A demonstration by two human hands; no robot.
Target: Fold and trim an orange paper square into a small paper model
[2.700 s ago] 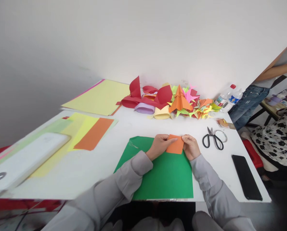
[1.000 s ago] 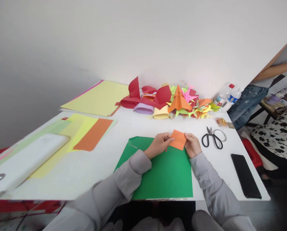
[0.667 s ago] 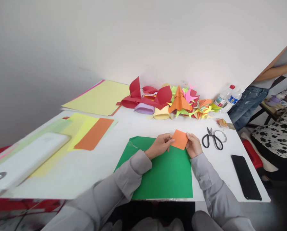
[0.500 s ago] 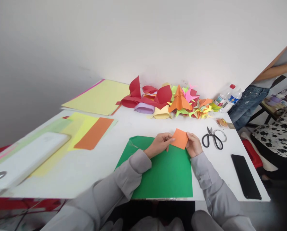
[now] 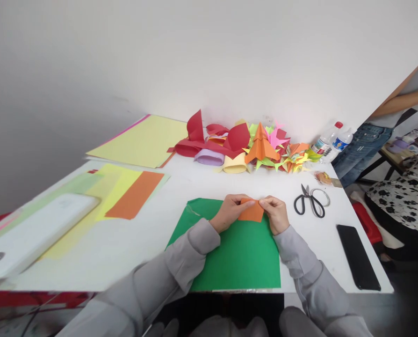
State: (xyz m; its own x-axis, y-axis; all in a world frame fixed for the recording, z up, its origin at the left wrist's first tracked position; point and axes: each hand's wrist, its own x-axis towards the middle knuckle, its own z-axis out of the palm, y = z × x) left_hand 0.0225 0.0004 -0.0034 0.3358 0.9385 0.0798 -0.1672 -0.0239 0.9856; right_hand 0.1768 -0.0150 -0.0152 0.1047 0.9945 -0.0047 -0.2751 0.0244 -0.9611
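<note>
Between my two hands is a small square of orange paper [image 5: 251,214], held just above the far part of a large green sheet [image 5: 237,262]. My left hand [image 5: 229,212] pinches its upper left side, thumb on top. With thumb and fingers, my right hand [image 5: 276,213] grips the upper right corner. Both hands are closed on the paper, and its lower edge hangs free toward me. Whether the upper edge is bent over behind my fingers, I cannot tell.
Black-handled scissors [image 5: 309,201], a tape roll [image 5: 321,197] and a black phone [image 5: 358,257] lie at right. Folded paper shapes [image 5: 261,147] and bottles [image 5: 326,140] line the wall. Coloured sheets [image 5: 135,195] and a white box-like device [image 5: 44,231] are at left. A person [image 5: 366,140] stands beyond.
The orange paper has moved left and slightly lower and is turned, its top edge now between both hands. My right hand has come in closer to the left.
</note>
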